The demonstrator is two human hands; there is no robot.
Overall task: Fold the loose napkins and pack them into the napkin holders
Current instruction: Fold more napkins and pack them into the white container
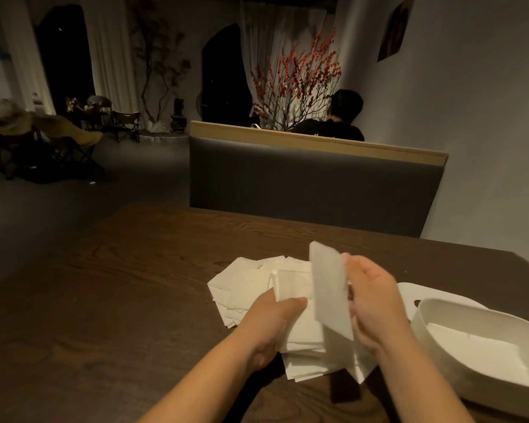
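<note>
Napkins (251,288) lie fanned at lower centre; your right hand (376,303) pinches one folded napkin (330,288) upright, your left hand (272,319) grips the stack. Loosen either hold and, I judge, the fold springs open short of the white holder (440,315) at lower right.

Napkin holder (483,346): white, cut off by the right edge and lower right corner. Lid (409,293): mostly hidden behind holder and right hand (376,303). Raised napkin (330,288): motion-blurred; grip behind it could not be told. Napkin pile (251,285): near part covered by left hand (272,322). Both forearms: cut off by bottom edge. Seated person (336,120): lower body hidden by booth back (315,184).
</note>
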